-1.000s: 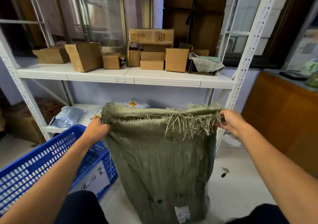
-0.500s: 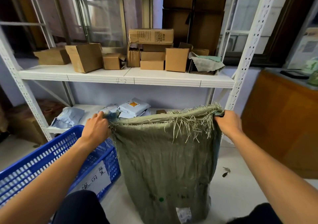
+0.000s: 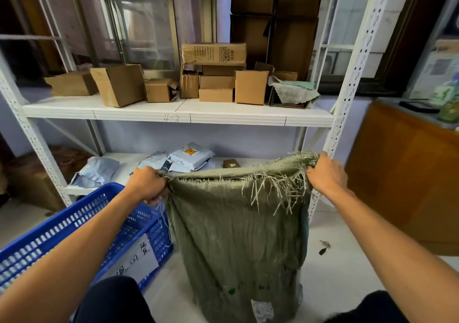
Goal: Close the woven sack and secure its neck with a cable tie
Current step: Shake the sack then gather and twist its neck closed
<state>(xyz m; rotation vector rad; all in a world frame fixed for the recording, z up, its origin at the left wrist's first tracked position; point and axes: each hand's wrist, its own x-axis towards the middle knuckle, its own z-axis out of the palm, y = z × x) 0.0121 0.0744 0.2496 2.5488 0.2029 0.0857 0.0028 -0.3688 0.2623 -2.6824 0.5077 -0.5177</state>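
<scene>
A blue plastic crate (image 3: 74, 225) sits before a white metal shelf (image 3: 173, 114) holding cardboard boxes (image 3: 213, 74) above grey mailer bags (image 3: 188, 157).

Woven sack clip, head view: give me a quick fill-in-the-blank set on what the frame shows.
1. The left hand and right hand each grip the sack's top ____.
2. The crate left of the sack is coloured ____.
3. The sack stands on the ____.
4. The upper shelf holds cardboard ____.

Missing words: edge; blue; floor; boxes
</scene>
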